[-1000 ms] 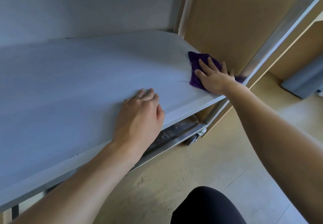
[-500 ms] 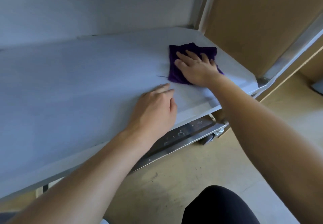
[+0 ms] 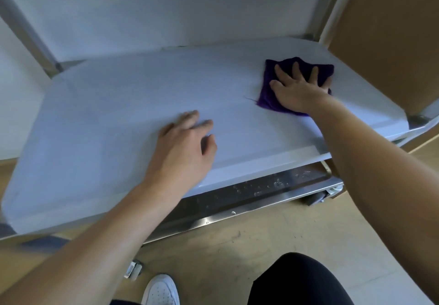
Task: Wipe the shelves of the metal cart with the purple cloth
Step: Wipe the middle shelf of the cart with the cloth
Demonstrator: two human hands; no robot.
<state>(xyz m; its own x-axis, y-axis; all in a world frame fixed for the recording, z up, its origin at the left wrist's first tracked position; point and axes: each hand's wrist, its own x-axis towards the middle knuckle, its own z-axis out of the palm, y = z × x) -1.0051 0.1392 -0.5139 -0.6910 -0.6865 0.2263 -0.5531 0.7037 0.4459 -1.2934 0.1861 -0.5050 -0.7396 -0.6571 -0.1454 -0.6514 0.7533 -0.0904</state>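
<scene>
At right of frame, her right hand (image 3: pixel 299 90) presses flat-fingered on the purple cloth (image 3: pixel 270 95); left hand (image 3: pixel 184 147) rests open (bracing). The cloth could bunch under uneven pressure.

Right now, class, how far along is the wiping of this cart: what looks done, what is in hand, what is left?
Done: cannot be told; the middle shelf looks even all over. In hand: the right hand presses the purple cloth flat on that shelf's right end, while the left hand rests near its front edge. Left: the lower shelf, which shows speckled marks, likely needs wiping.
</scene>
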